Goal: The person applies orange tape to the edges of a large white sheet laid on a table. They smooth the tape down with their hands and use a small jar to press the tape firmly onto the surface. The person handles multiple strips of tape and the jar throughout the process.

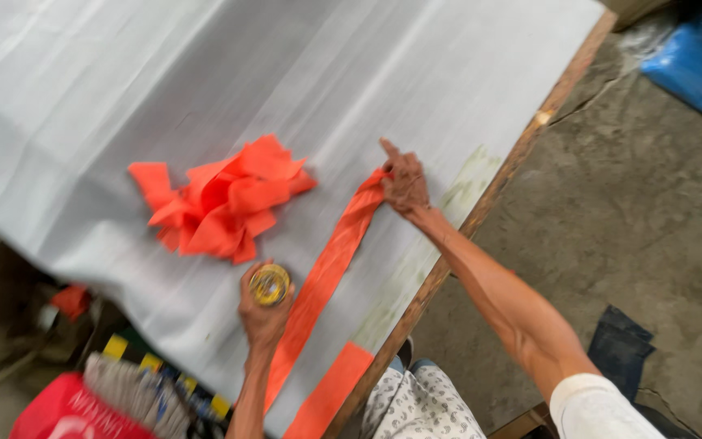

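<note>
Worktop: long board (481, 215) with a bare wooden edge, covered by a pale grey sheet (164, 97) that shows lengthwise creases; it runs slantwise through the view and serves as the landmark for all that follows
Orange strip: flat band of orange fabric (327, 272) lying on the sheet near the wooden edge of the worktop, running roughly along that edge; its near end hangs over the close end of the worktop
Orange pile: crumpled heap of the same orange fabric (221, 199) further in on the worktop, toward its middle, apart from the strip
Right hand: right hand (404, 183) rests on the far end of the orange strip, close to the wooden edge of the worktop; fingers bunched on the fabric, forefinger pointing away; grip looks narrow, pinching or pressing the strip, though which of the two cannot be told
Left hand: left hand (263, 313) sits on the worktop just beside the strip, on the side away from the wooden edge; grip is closed round a small round yellow object (270, 284), too blurred to tell its kind
Floor: grey concrete floor (635, 211) beyond the wooden edge of the worktop, with a blue sheet (696, 65) at the far corner
Clutter: red container (58, 410) and mixed small items below the opposite side of the worktop, blurred
Clothing: patterned pale trousers (420, 402) at the near end of the worktop, white sleeve (603, 406) on the right arm
</note>
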